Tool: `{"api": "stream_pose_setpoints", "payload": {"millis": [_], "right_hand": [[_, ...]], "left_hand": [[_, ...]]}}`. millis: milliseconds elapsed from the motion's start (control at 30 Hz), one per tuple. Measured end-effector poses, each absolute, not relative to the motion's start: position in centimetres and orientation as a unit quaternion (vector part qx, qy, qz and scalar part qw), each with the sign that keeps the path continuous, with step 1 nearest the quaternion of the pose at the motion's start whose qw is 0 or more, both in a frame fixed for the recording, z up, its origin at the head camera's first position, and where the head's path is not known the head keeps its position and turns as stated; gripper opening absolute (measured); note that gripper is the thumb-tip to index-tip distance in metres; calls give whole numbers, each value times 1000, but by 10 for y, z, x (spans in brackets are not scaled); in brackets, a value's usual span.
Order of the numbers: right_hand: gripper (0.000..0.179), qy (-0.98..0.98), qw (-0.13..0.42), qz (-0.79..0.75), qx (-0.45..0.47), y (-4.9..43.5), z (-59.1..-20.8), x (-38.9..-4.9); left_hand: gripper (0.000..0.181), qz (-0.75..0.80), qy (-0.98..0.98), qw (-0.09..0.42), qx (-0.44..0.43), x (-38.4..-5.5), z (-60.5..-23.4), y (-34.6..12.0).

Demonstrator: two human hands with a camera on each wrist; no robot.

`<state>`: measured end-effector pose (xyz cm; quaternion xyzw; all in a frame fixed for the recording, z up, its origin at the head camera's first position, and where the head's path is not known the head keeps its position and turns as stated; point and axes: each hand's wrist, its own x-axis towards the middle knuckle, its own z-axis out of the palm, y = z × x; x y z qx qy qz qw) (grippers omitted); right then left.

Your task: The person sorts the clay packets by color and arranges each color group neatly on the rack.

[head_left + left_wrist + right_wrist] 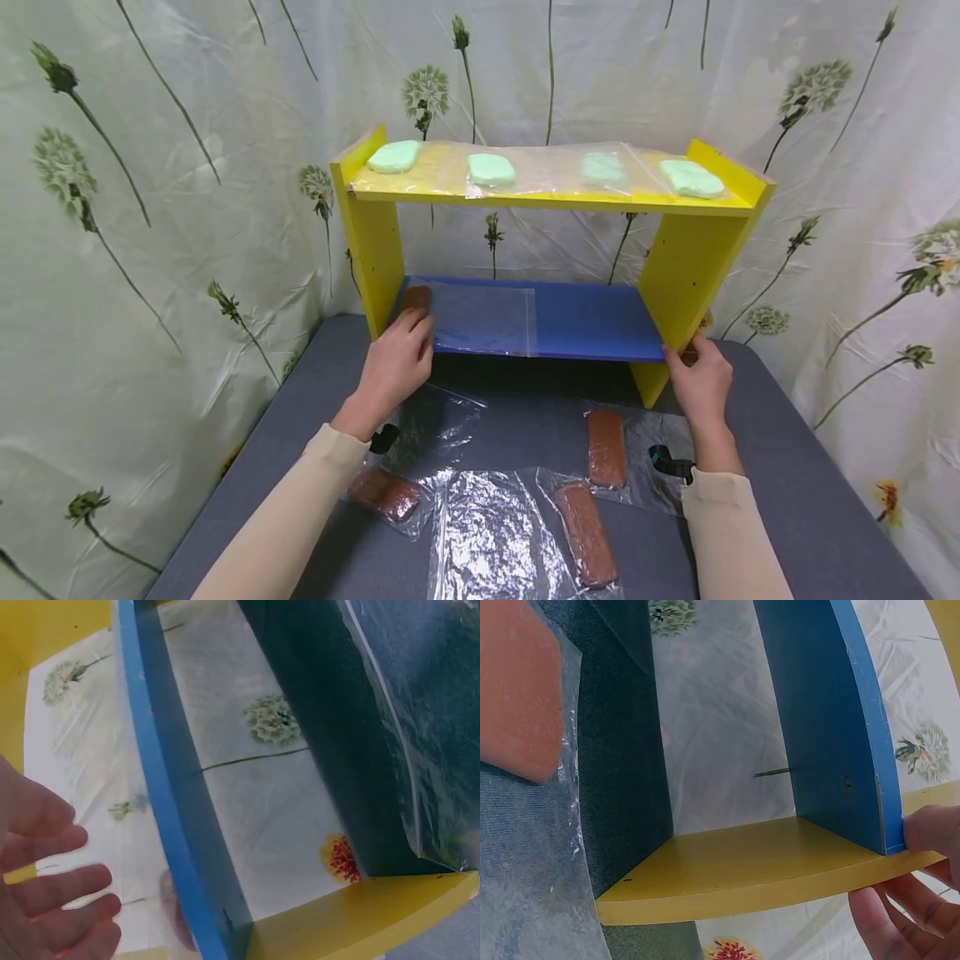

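A small shelf unit has yellow side panels (686, 258), a yellow top board and a blue lower board (592, 321). At the blue board's left end lies a brown slab (417, 298), like clay, in or on a clear zip bag (480, 317). Over that slab's front is my left hand (401, 354); its fingers look loosely spread in the left wrist view, and whether they touch the slab is hard to tell. My right hand (701, 379) grips the right side panel's front edge, thumb (930, 829) by the blue board's corner, fingers outside.
Pale green slabs (491, 170) in clear bags lie along the top board. On the dark table (300, 500) are bagged brown slabs (606, 450) and a clear bag (487, 533). A flower-print curtain (187, 208) hangs behind and at both sides.
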<state>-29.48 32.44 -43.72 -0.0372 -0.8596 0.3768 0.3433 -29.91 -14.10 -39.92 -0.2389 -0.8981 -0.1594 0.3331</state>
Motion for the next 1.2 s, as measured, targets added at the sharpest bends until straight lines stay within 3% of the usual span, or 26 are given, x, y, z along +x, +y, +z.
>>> {"api": "stream_pose_setpoints", "payload": {"millis": [200, 400, 900, 1200], "right_hand": [[31, -861, 339, 377, -43, 325, -437, -295], [31, -861, 341, 376, -41, 324, -436, -295], [32, -860, 338, 381, -39, 322, -439, -294], [32, -861, 335, 381, -43, 322, -437, -294]], "left_hand": [[32, -173, -879, 336, -290, -282, -398, -140], [34, -190, -877, 304, -320, -266, -404, -139], [42, -281, -899, 144, -304, -236, -428, -169], [41, -314, -902, 16, -295, -223, -449, -188]]}}
